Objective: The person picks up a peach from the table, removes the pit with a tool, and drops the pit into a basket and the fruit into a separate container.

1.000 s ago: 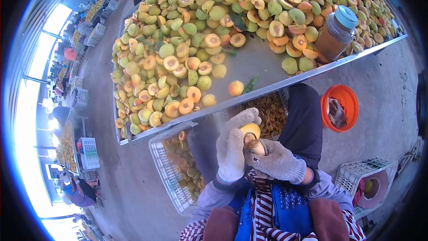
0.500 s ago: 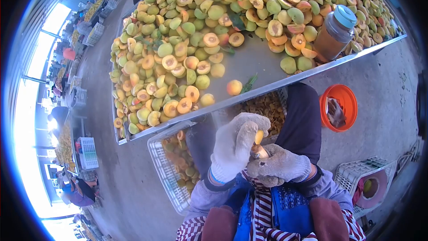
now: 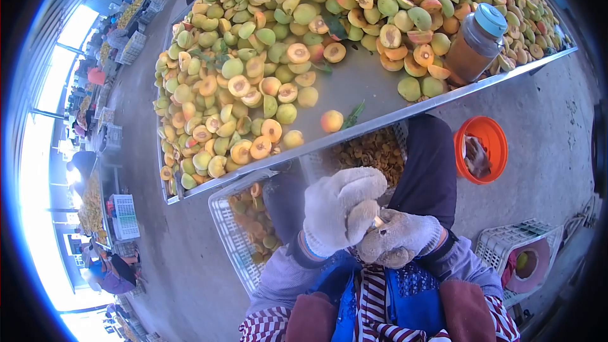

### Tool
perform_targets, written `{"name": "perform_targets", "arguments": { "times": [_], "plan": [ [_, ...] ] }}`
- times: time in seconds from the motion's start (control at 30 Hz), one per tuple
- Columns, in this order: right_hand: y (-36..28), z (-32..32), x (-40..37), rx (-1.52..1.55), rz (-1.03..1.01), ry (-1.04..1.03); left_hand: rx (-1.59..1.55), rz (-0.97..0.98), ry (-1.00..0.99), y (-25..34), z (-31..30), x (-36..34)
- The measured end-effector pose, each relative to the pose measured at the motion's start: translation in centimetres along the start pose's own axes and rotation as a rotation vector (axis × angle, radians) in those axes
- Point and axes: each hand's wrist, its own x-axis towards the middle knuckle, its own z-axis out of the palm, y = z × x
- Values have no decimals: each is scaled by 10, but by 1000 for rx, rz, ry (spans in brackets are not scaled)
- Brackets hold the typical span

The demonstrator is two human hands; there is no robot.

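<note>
Both my hands wear grey knit gloves and meet in front of my chest, above my lap. My left hand point(image 3: 339, 212) is curled tight around a yellow peach, which the glove hides almost fully. My right hand point(image 3: 400, 239) is closed on a small metal pitting tool point(image 3: 378, 221); only its tip shows, pressed against my left palm. Just beyond my hands, the metal table point(image 3: 443, 98) carries a large heap of whole and halved peaches point(image 3: 253, 69). One whole peach point(image 3: 331, 120) lies alone near the table's front edge.
A jar with a teal lid point(image 3: 476, 41) stands at the table's right edge. Under the table are a white crate point(image 3: 231, 240) of peach halves and a tray of pits point(image 3: 373, 152). An orange bucket point(image 3: 487, 145) and another crate point(image 3: 513, 253) sit at right. Other people work at far left.
My left hand has rolled over and closed round the peach, hiding its yellow flesh. Both hands have drawn down towards my chest, and the tool is now mostly covered.
</note>
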Motion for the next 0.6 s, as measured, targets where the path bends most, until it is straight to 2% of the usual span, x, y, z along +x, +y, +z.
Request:
{"name": "perform_targets", "arguments": {
  "times": [0.07, 0.1, 0.17, 0.2, 0.27, 0.3, 0.37, 0.4, 0.43, 0.47, 0.5, 0.57, 0.6],
  "plan": [
    [1, -1, 1, -24, -7, 0, 139, 180, 30, -5, 0, -4],
    [4, -5, 1, 2, -13, -38, 137, 180, 30, -3, 0, -3],
    [10, -16, 4, 29, -20, -73, -301, -267, -53, 4, 2, -2],
    [15, -22, 8, 42, -33, -80, -301, -267, -53, 6, 3, -4],
    [18, -26, 9, 52, -47, -87, -442, -457, -46, 9, 5, -6],
    [20, -25, 9, 74, -38, -109, -444, -459, -47, 7, 8, -7],
    [19, -19, 8, 96, -30, -131, -268, -44, 75, -2, 12, -9],
    [15, -13, 8, 160, -46, -191, -268, -43, 75, -3, 13, -9],
    [14, -9, 8, 226, -63, -250, -398, -117, 43, -3, 13, -9],
    [16, -12, 6, 225, -63, -249, -529, -191, 11, -3, 14, -9],
    [17, -13, 4, 240, -50, -190, -531, -189, 12, 2, 12, -8],
    [14, -10, 2, 251, -37, -130, -1037, -767, 42, 13, 8, 0],
    [3, 6, 4, 207, 30, -184, -1308, -651, 37, 2, 12, 5]
  ]
}}
